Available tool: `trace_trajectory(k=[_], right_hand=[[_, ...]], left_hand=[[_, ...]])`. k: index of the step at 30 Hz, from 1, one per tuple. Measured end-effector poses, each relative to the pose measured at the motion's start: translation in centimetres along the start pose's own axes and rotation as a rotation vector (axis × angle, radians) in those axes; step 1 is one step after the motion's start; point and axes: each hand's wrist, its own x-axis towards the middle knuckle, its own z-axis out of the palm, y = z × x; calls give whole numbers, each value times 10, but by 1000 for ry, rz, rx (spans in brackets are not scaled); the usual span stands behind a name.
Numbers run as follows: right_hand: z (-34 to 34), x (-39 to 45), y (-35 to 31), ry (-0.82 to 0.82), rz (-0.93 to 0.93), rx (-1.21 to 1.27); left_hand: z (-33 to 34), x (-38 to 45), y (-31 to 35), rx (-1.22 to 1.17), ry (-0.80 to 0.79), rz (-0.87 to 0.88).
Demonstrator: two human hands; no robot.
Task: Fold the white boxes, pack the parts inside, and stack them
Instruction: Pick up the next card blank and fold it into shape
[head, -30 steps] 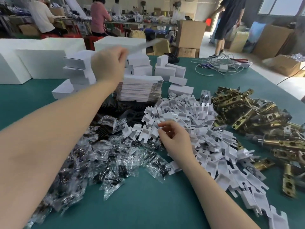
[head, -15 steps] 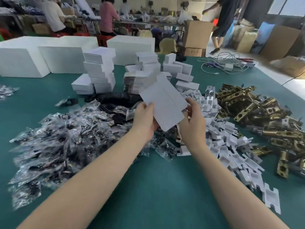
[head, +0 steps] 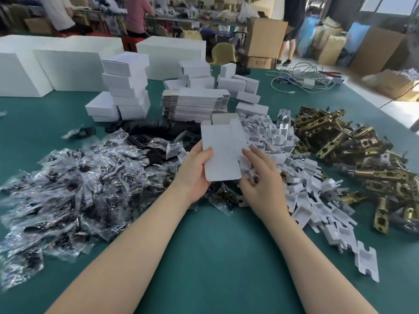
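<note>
Green felt covers the tabletop (head: 204,257) of a busy packing workshop, where supplies lie sorted by kind within arm's reach of one worker. At centre, the left hand (head: 196,175) grips a flat white box blank (head: 223,152), thumb across its face and fingers curled behind, tilting it up above the piles, probably so that the creases can be opened. The right hand (head: 260,180) hovers at the blank's lower right edge, fingers loosely spread and holding nothing; whether the fingertips touch the card cannot be told.

The blank is thin matte cardboard with rounded corners and notched tuck flaps at its top. Behind it sits a neat stack of unfolded blanks (head: 196,104), and further back finished white boxes (head: 127,87) rise in a column, square-edged and smooth, evidently kept clear of the loose stock.

To the left sprawl crinkled clear plastic bags (head: 68,189) of dark small parts, glossy and slippery-looking. Right of the hands lies a heap of white card inserts (head: 306,189), die-cut and notched. Beyond them, brass-coloured latch pieces (head: 362,155) form a hard, shiny tangle. Large white foam blocks (head: 68,64) line the far edge.
</note>
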Motion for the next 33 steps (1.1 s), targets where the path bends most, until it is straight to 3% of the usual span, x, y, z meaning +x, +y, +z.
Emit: trace_trajectory(k=[4, 10, 17, 21, 24, 27, 33], right_hand=[[5, 1, -1, -45, -27, -70], [5, 1, -7, 90, -196, -227], [2, -4, -13, 126, -184, -192], [1, -3, -11, 98, -169, -206], [1, -2, -11, 170, -259, -239], [1, -1, -11, 256, -372, -316], [1, -2, -12, 306, -337, -321]], left_hand=[[-2, 0, 1, -47, -102, 1], [1, -3, -2, 78, -96, 56], [8, -16, -13, 441, -156, 343], [10, -20, -24, 552, -96, 503], [7, -18, -23, 602, -62, 559], [7, -17, -26, 616, 9, 583], [3, -15, -32, 691, 100, 613]])
